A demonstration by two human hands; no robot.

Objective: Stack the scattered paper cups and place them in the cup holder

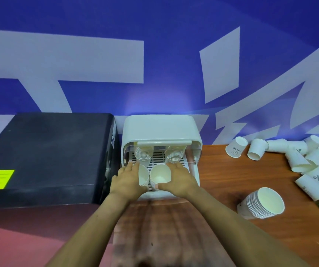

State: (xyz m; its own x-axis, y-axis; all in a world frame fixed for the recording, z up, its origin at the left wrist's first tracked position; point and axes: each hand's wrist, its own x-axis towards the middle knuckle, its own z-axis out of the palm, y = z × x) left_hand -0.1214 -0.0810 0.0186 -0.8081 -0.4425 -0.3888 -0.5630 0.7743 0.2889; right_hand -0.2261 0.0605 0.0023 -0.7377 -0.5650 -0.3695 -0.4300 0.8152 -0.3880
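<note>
A white cup holder box (160,128) with a raised lid stands on the wooden table, its slatted tray holding two cup stacks at the back (144,152) (175,153). My left hand (125,180) grips a stack of white paper cups (143,175) at the tray's front left. Wrapped around a second stack (160,175) beside it is my right hand (180,180). Another stack (262,203) lies on its side on the table to the right. Several loose cups (308,160) are scattered at the far right.
A large black machine (45,151) with a yellow label stands right against the holder's left side. A blue wall with white shapes rises behind. Brown wooden tabletop (212,180) lies between the holder and the scattered cups.
</note>
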